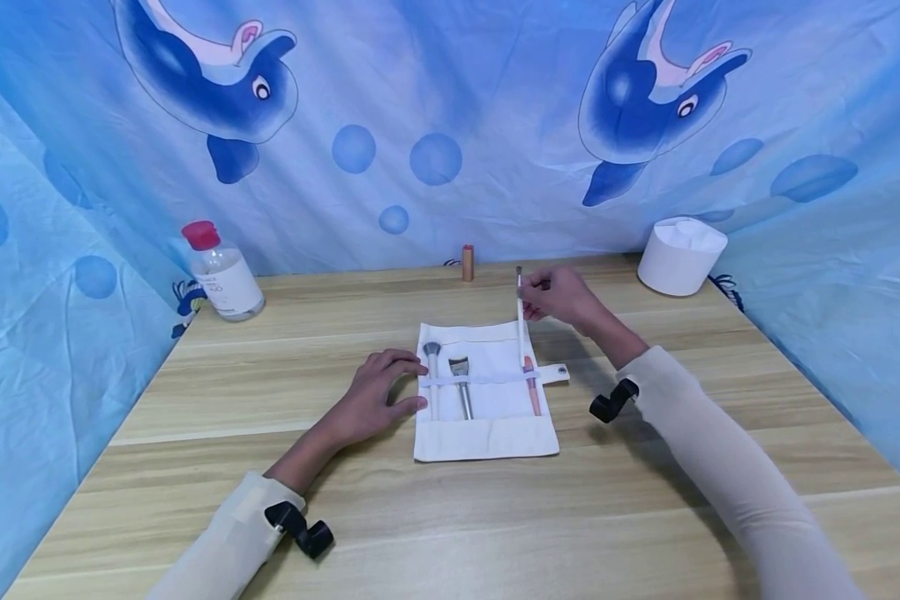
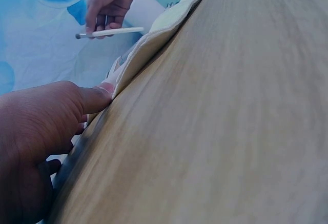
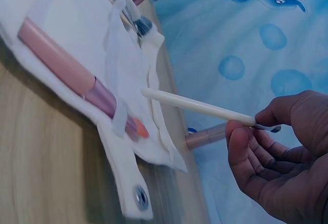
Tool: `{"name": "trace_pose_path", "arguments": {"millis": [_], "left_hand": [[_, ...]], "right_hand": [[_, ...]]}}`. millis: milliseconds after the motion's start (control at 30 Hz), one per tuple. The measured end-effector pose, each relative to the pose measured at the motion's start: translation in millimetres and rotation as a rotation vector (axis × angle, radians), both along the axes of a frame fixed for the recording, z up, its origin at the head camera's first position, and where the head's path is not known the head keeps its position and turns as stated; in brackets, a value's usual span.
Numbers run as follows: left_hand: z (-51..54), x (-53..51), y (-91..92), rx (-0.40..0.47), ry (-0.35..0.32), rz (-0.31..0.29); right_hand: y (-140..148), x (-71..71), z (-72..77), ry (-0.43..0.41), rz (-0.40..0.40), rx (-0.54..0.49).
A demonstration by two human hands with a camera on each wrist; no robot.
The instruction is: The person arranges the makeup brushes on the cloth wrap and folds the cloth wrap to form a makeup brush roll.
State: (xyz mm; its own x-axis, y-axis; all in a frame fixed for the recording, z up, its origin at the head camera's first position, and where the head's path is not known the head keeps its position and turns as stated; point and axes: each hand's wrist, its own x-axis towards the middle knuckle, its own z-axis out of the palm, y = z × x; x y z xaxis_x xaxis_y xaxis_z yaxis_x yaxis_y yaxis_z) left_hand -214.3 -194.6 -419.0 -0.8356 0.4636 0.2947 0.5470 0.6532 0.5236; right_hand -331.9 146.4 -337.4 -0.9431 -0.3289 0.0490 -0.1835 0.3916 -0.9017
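A white cloth brush roll [image 1: 487, 439] lies unrolled on the table. My left hand [image 1: 378, 392] rests at its left edge, thumb and fingertips touching the cloth. Between thumb and fingers, my right hand [image 1: 562, 297] pinches a thin white makeup brush [image 3: 200, 107] near its small dark tip. That brush is raised over the roll's upper right, its handle end pointing toward the cloth. Under the roll's elastic band sit a white makeup brush [image 1: 432, 367] with grey bristles, a silver-handled makeup brush [image 1: 463, 396] and a pink makeup brush [image 3: 61, 60].
A snap strap [image 1: 553, 373] sticks out from the roll's right side. Toward the back stand a clear bottle [image 1: 231, 282] with a red cap, a small copper-coloured tube [image 1: 468, 264] and a white round container [image 1: 681, 257]. A blue dolphin-print curtain [image 1: 435, 92] surrounds the table.
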Motion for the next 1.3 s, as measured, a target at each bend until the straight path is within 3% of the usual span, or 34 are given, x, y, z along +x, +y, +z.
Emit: {"name": "trace_pose_path", "arguments": {"millis": [500,800,1000,1300], "left_hand": [[-0.6,0.6,0.0,0.004,0.027,-0.008],[-2.2,0.0,-0.1,0.0,0.015,-0.001],[-2.1,0.1,-0.2,-0.004,0.015,0.002],[-2.0,-0.1,-0.6,-0.003,0.021,0.001]], "right_hand": [[-39,-0.3,-3.7,-0.062,0.048,-0.102],[-54,2.4,-12.1,-0.087,0.075,-0.086],[-57,4.1,-21.0,-0.154,0.102,-0.076],[-52,9.2,-27.7,-0.333,0.16,-0.116]]}}
